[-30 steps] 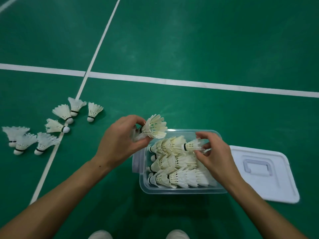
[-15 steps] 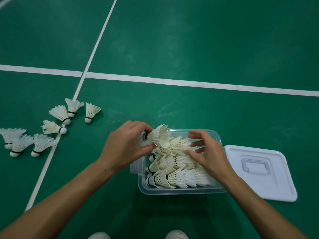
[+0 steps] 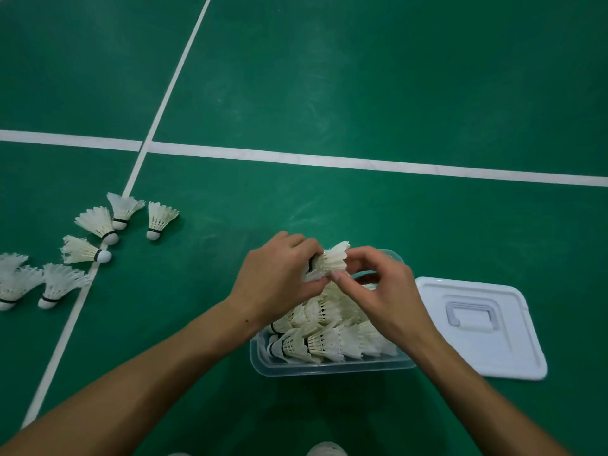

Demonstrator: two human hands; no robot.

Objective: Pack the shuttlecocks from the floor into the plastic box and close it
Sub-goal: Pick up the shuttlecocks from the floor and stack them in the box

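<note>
**Both hands on one shuttlecock above the box**

Left hand (image 3: 279, 274) comes in from the lower left, forearm angled up across the green floor (image 3: 362, 77), fingers curled around the cork end of a shuttlecock (image 3: 334, 261). Right hand (image 3: 378, 291) meets it from the other side, thumb and fingertips pinched on the feather skirt. That shuttlecock hangs over the far half of the clear plastic box (image 3: 329, 368), which is already packed with rows of shuttlecocks lying on their sides. The white lid (image 3: 477, 327) lies flat on the floor just right of the box, handle up. Loose shuttlecocks (image 3: 98, 222) sit scattered well off to the left, along the white court line (image 3: 79, 311).
</note>
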